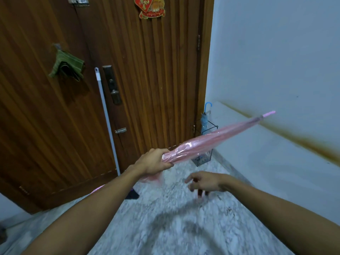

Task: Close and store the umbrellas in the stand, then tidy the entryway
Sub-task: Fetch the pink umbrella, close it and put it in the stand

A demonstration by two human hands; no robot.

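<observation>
My left hand [153, 161] grips a closed pink see-through umbrella [217, 138] near its handle end. Its tip points up and right toward the white wall. The pink handle shows blurred below my left forearm. My right hand [204, 181] hovers below the umbrella with its fingers spread, holding nothing. In the corner beside the door stands a black wire umbrella stand [206, 159]. A closed blue umbrella [204, 122] with a curved blue handle is in it. The pink umbrella passes in front of the stand.
A wooden door [147, 80] fills the back. A white broom pole [106, 118] leans against it, with a dark broom head [132, 195] on the marble floor [174, 227]. A green cloth [66, 65] hangs on the door. A white wall [276, 70] is on the right.
</observation>
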